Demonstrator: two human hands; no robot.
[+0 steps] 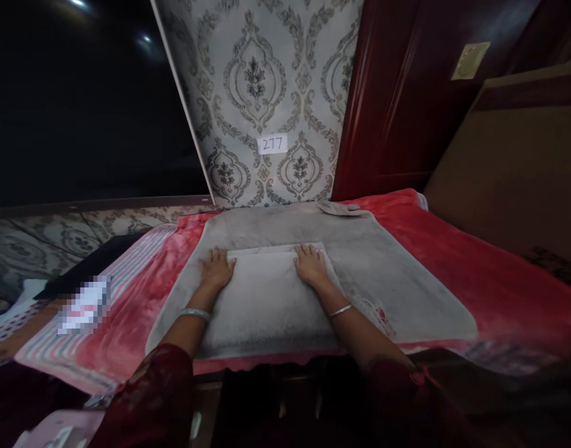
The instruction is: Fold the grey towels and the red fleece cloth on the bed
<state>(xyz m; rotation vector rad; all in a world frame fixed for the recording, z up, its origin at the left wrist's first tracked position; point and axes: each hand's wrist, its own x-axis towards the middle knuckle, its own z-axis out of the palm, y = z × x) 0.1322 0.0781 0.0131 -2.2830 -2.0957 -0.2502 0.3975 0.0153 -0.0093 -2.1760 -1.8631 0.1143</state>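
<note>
A light grey folded cloth, roughly rectangular, lies flat in front of me on a larger grey plush cloth. My left hand rests palm down at its far left corner, fingers spread. At the far right corner, my right hand lies on the folded cloth with its fingers stretched out. Neither hand grips anything that shows. Some red embroidery marks the larger cloth to the right of my right forearm. The kind of folded cloth cannot be made out.
Beneath the grey cloth spreads a red blanket with a striped border on the left. A small grey folded piece lies at the back. Behind stand a patterned wall with a "277" label, a dark television screen and a cardboard panel.
</note>
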